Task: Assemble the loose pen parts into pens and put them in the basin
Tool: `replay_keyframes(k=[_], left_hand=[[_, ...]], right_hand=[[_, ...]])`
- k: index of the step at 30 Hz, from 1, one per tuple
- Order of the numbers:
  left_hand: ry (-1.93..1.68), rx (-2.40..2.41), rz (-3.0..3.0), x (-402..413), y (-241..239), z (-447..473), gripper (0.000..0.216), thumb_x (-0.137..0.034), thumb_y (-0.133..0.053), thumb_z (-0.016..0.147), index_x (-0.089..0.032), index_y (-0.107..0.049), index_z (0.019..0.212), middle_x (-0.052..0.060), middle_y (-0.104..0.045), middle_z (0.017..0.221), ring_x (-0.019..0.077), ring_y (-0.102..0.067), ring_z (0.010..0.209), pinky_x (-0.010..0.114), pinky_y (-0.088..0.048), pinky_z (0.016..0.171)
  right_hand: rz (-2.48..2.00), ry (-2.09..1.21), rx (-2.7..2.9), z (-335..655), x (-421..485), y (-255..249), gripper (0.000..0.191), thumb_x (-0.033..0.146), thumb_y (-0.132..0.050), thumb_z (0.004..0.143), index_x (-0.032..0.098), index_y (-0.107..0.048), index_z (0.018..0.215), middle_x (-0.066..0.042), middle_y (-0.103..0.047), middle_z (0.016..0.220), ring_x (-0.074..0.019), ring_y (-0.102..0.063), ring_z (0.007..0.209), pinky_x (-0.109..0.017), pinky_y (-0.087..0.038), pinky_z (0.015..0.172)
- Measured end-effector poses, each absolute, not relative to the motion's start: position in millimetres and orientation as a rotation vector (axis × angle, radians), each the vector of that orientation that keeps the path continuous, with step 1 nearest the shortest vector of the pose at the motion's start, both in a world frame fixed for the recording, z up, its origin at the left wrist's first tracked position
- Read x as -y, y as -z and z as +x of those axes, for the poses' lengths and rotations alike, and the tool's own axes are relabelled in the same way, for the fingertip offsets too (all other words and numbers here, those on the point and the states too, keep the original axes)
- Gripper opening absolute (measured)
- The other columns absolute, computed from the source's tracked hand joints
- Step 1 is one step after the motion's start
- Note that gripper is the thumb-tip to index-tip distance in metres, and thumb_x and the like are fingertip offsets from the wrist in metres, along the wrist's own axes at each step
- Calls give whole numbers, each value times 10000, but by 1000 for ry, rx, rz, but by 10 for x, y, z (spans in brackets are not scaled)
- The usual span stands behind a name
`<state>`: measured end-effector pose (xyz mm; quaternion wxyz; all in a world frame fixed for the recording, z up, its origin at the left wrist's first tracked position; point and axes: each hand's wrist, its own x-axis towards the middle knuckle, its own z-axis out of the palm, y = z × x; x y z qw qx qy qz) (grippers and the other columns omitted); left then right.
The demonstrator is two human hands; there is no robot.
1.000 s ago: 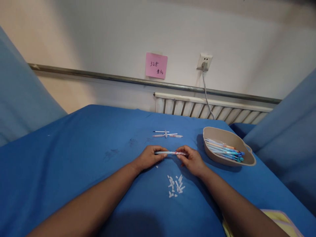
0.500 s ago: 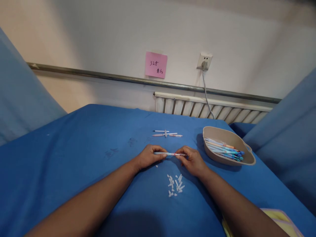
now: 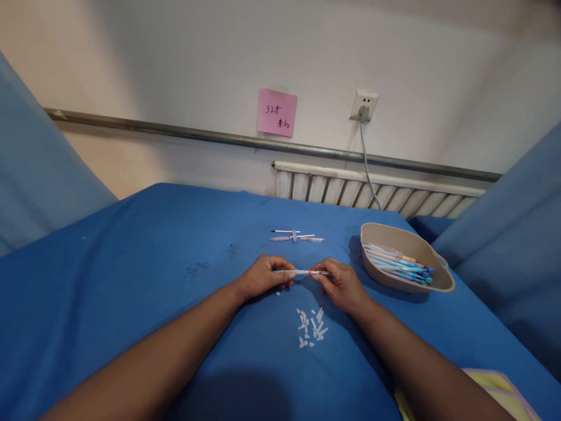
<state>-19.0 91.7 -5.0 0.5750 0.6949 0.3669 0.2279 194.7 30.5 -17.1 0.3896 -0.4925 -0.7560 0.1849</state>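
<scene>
A slim pen (image 3: 302, 272), light blue on the left and clear with a red band on the right, lies level between my hands. My left hand (image 3: 268, 276) pinches its blue end, and my right hand (image 3: 340, 283) grips the clear end; the fingers partly cover both ends. Just beyond lie pen parts (image 3: 280, 238) with a dark-tipped refill (image 3: 284, 231) and a small grey piece (image 3: 294, 235) across them. Nearer me is a loose heap of small white pieces (image 3: 313, 327), with one stray bit (image 3: 278, 293) by my left hand.
A beige basket (image 3: 385, 283) holding several blue and orange pens (image 3: 397, 264) stands to the right on the blue cloth (image 3: 144, 251). A yellow item (image 3: 493, 386) lies at lower right. Behind are a radiator (image 3: 333, 190), a metal rail (image 3: 197, 134) and a plugged-in cord (image 3: 364, 152).
The fingers of my left hand have shifted slightly on the pen, with lower fingertips now showing beneath it. My right hand keeps its grip; the other things lie as before.
</scene>
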Motion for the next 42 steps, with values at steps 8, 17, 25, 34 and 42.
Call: replay_keyframes(k=[8, 17, 25, 34, 42], left_hand=[[-599, -891, 1733, -877, 28, -148, 289, -370, -643, 705, -129, -686, 859, 29, -652, 676, 130, -559, 599, 227, -445, 569], [-667, -880, 1975, -844, -33, -159, 225, -310, -585, 761, -175, -701, 899, 29, -697, 840, 162, -605, 757, 246, -452, 710], [-677, -854, 2026, -836, -36, -158, 228, -314, -571, 784, -181, -697, 919, 23, -700, 855, 163, -613, 782, 236, -449, 734], [-459, -756, 2436, -723, -131, -128, 327, -342, -391, 903, -248, -592, 1143, 37, -658, 1056, 199, -586, 951, 276, -409, 843], [-442, -845, 2372, -807, -70, -145, 292, -383, -425, 876, -189, -642, 896, 10, -643, 799, 144, -561, 736, 208, -395, 654]], right_hand=[[-1270, -429, 1969, 1984, -320, 199, 149, 280, -481, 868, 209, -605, 913, -47, -620, 820, -152, -579, 648, -257, -446, 596], [-1293, -447, 1964, 1994, -328, 225, 206, 350, -450, 889, 210, -599, 909, -36, -609, 775, -143, -572, 604, -253, -441, 586], [-1365, -460, 2018, 2004, -353, 241, 268, 373, -390, 920, 205, -598, 897, -15, -614, 724, -126, -575, 584, -249, -429, 629], [-1359, -410, 2008, 1955, -320, 209, 206, 338, -469, 889, 211, -601, 982, -33, -667, 846, -153, -611, 724, -258, -443, 681], [-1278, -484, 2021, 1960, -322, 174, 154, 294, -490, 873, 210, -618, 868, -26, -634, 798, -147, -600, 714, -255, -469, 654]])
